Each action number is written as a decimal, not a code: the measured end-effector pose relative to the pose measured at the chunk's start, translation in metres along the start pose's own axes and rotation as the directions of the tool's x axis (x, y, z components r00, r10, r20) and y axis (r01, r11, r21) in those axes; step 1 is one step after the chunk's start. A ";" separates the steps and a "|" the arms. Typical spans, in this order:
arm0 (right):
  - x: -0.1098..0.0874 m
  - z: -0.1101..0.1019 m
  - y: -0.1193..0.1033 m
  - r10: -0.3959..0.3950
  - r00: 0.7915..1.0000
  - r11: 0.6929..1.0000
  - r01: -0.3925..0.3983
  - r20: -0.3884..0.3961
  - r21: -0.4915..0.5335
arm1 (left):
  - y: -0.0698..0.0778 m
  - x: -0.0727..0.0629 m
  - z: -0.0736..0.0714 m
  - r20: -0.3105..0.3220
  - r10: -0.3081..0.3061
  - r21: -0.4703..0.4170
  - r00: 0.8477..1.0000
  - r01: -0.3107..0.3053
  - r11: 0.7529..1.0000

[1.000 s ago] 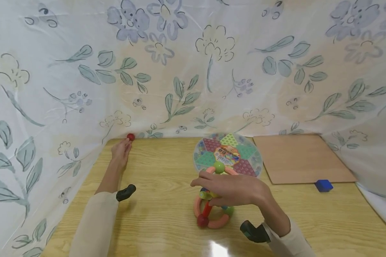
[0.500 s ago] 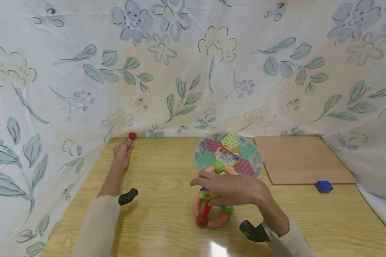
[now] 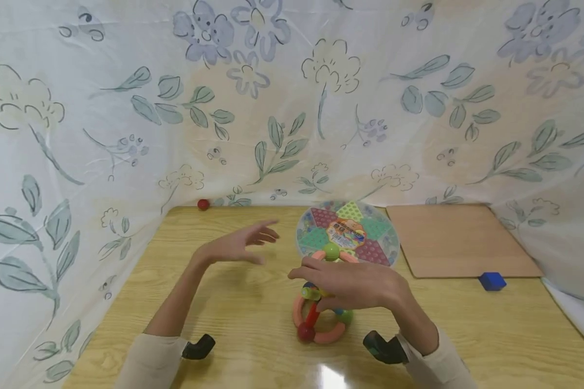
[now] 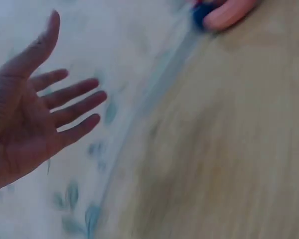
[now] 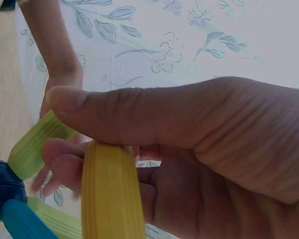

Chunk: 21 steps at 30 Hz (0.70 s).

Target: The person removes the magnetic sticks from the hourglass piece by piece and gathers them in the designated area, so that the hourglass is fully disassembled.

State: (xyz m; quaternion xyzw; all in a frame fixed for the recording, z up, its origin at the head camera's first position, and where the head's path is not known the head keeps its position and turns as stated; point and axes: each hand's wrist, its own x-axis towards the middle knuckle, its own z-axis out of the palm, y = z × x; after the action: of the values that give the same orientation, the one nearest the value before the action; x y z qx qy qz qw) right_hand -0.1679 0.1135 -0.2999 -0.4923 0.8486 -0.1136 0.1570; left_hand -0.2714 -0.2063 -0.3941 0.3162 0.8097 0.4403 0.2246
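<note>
My right hand [image 3: 357,283] holds a toy built of coloured rods and balls, its red ball [image 3: 306,332] at the near end and a green ball [image 3: 331,251] at the far end. Up close in the right wrist view, thumb and fingers pinch a yellow rod [image 5: 112,194], beside a light-green rod [image 5: 40,144] and a dark blue ball [image 5: 5,184]. Part of the toy is hidden under that hand. To its left, my left hand [image 3: 233,246] hangs over the table with nothing in it, fingers spread in the left wrist view. A loose red ball [image 3: 203,205] lies at the far left corner.
Behind the toy lies a round Chinese checkers board [image 3: 316,237] with a printed label. A brown rectangular board [image 3: 459,237] is at the back right, with a blue block [image 3: 492,281] by its near edge. Flowered cloth [image 3: 292,108] walls the wooden table [image 3: 253,329].
My left hand has left the red ball at the far corner and swung right and nearer, toward the toy. The right hand and the toy stay in place.
</note>
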 end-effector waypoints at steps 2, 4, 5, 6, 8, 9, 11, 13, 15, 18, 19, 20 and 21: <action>-0.001 0.000 0.001 -0.027 1.000 1.000 0.027 0.001 0.001 | 0.020 0.008 0.026 0.204 0.059 0.045 0.977 -0.069 0.997; -0.002 0.000 0.000 -0.012 1.000 0.999 0.012 0.007 0.033 | 0.033 0.015 0.053 0.305 0.093 0.058 0.948 -0.116 0.992; -0.002 0.000 -0.001 0.005 1.000 0.999 -0.006 0.014 0.049 | 0.036 0.018 0.067 0.324 0.108 0.047 0.940 -0.130 0.990; -0.002 -0.001 -0.002 0.020 1.000 0.998 -0.021 0.015 0.060 | 0.038 0.021 0.080 0.327 0.121 0.028 0.937 -0.138 0.990; -0.001 -0.001 -0.003 0.056 0.998 0.996 -0.057 0.018 0.072 | 0.041 0.024 0.101 0.289 0.135 -0.002 0.948 -0.140 0.990; -0.001 -0.001 -0.004 0.076 0.997 0.993 -0.077 0.021 0.089 | 0.042 0.026 0.110 0.263 0.158 -0.028 0.952 -0.156 0.987; 0.001 -0.002 -0.005 0.070 0.997 0.995 -0.072 0.022 0.067 | 0.043 0.031 0.122 0.199 0.200 -0.081 0.959 -0.188 0.979; 0.005 -0.005 -0.006 0.062 0.998 0.995 -0.064 0.032 0.076 | 0.045 0.034 0.129 0.139 0.222 -0.111 0.965 -0.208 0.972; 0.009 -0.008 -0.008 0.059 0.997 0.993 -0.064 0.055 0.095 | 0.046 0.038 0.132 0.092 0.227 -0.140 0.970 -0.213 0.967; 0.017 -0.012 -0.012 0.072 0.993 0.990 -0.082 0.091 0.119 | 0.046 0.040 0.134 0.042 0.169 -0.137 0.985 -0.162 0.977; 0.019 -0.013 -0.014 0.078 0.992 0.988 -0.091 0.103 0.121 | 0.046 0.041 0.135 0.035 0.154 -0.131 0.988 -0.148 0.980; 0.021 -0.014 -0.015 0.077 0.991 0.990 -0.089 0.108 0.107 | 0.046 0.041 0.136 0.028 0.145 -0.133 0.989 -0.140 0.981; 0.023 -0.015 -0.016 0.083 0.990 0.990 -0.095 0.113 0.103 | 0.045 0.042 0.137 0.017 0.143 -0.131 0.990 -0.140 0.982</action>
State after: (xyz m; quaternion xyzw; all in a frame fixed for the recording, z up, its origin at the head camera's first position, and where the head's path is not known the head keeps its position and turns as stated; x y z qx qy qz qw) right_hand -0.1718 0.0861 -0.2844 -0.4501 0.8526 -0.1255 0.2341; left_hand -0.1984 -0.0795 -0.4292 0.3636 0.7520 0.5025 0.2233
